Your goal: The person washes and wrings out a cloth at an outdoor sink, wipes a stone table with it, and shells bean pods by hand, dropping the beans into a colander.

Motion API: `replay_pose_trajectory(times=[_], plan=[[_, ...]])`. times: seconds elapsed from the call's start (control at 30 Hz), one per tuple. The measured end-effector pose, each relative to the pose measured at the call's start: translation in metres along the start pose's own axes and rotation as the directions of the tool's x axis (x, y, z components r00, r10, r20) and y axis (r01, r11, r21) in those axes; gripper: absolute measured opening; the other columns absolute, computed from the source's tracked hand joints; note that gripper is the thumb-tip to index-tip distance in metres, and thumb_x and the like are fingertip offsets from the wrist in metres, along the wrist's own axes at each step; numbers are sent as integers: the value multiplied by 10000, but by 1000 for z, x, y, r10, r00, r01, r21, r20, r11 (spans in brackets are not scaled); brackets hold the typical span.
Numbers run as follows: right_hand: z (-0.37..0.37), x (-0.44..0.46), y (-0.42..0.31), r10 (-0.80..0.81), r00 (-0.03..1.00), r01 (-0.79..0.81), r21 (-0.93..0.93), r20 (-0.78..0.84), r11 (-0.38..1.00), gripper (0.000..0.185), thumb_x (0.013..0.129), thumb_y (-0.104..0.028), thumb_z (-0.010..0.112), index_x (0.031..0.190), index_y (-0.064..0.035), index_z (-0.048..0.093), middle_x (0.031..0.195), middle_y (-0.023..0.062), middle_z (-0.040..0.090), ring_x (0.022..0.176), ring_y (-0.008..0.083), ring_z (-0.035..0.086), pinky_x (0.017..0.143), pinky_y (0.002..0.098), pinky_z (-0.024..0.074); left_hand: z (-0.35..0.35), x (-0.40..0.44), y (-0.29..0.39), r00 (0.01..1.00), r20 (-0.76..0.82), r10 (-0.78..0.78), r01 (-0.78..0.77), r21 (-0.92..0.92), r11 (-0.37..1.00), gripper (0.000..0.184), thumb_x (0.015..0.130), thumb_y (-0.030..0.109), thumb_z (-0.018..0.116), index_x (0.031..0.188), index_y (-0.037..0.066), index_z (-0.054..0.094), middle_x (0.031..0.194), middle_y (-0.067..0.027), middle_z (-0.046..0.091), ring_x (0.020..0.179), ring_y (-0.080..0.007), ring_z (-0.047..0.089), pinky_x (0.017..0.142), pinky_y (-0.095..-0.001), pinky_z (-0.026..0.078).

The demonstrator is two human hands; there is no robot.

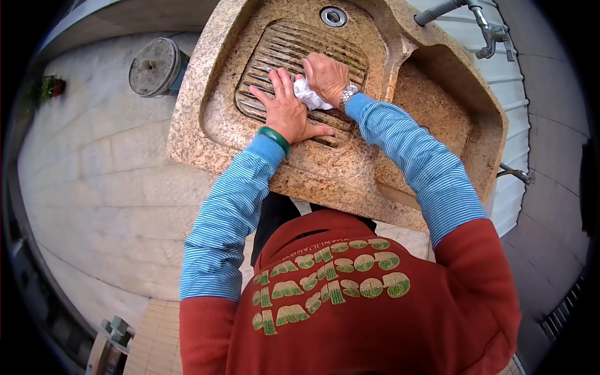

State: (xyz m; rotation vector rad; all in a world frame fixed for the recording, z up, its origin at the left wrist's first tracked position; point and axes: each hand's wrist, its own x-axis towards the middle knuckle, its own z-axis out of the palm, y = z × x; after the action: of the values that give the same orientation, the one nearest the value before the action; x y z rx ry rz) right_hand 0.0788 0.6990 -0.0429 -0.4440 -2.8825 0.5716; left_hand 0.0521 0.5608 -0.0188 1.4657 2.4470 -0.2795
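Stone ridges (pixel 284 42) underlie both hands (pixel 327 76), the white cloth (pixel 307 95) partly hidden.

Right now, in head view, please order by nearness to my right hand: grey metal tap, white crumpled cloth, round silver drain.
1. White crumpled cloth: against your right hand.
2. Round silver drain: ahead.
3. Grey metal tap: far right.

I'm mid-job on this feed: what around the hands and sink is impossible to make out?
All in the head view:
White cloth: partly hidden under the right hand, so its full shape is unclear.
Ribbed board: the ribs beneath the left hand are covered.
Deeper basin: partly blocked by the right blue sleeve.
Bucket: its inside is hidden by the lid.
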Motion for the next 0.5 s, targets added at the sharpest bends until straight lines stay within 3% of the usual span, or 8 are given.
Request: replay_pose_trajectory(times=[0.03,0.13,0.17,0.23,0.3,0.37,0.4,0.5], plan=[[1,5,-1,88,996,-88,7,-14,996,279,877,-310,480,798,-57,569,785,150,614,702,324,596,600,416,475,-15,0,0,984,177,9,-18,50,999,1095,595,895,286,1212,26,536,1393,-340,138,1298,-495,89,805,-781,139],[-9,-24,-12,18,1000,-17,43,-11,999,270,883,-303,482,816,-54,562,773,140,604,699,314,591,596,412,474,3,-2,-2,993,-117,-20,16,-33,999,1233,543,901,368,1383,7,245,1399,-330,133,1305,-496,60,802,-783,145],[-17,-45,-21,-66,997,68,86,-28,994,251,880,-289,495,813,-54,552,756,134,589,693,307,587,594,408,474,8,2,-2,1000,11,-26,26,6,1000,1294,521,896,413,1407,3,111,1400,-331,127,1307,-499,50,801,-781,154],[-31,-78,-30,-163,986,167,122,-37,978,200,866,-247,527,803,-57,528,729,115,545,684,291,580,588,393,474,19,5,-2,994,-107,-26,34,80,996,1286,522,889,427,1405,2,131,1396,-336,126,1305,-501,58,796,-781,161],[-10,-65,-8,-179,983,182,72,-48,981,188,861,-239,532,800,-61,523,734,119,546,689,297,583,593,392,474,17,3,1,999,-37,-32,35,99,994,1272,536,891,409,1404,1,138,1392,-341,130,1301,-502,74,789,-784,162],[11,-14,14,-73,995,73,-7,-60,997,205,873,-241,502,819,-47,539,770,150,554,689,325,573,582,414,459,9,1,-1,995,-98,-9,4,-46,999,1208,567,891,369,1346,-31,307,1389,-346,129,1295,-507,84,784,-786,164],[10,-2,13,40,999,-40,-8,-33,999,237,875,-272,486,832,-46,543,784,161,579,716,342,580,608,426,465,-19,-2,-1,987,157,24,-22,-17,1000,1125,616,877,316,1222,-56,481,1390,-344,124,1299,-496,84,818,-780,129],[0,5,15,204,979,-204,8,4,979,281,878,-303,466,875,-39,563,797,181,612,727,369,593,660,453,471,7,5,-7,1000,20,2,2,-209,978,1019,677,843,283,1106,-28,590,1388,-346,122,1304,-484,85,854,-770,79]])
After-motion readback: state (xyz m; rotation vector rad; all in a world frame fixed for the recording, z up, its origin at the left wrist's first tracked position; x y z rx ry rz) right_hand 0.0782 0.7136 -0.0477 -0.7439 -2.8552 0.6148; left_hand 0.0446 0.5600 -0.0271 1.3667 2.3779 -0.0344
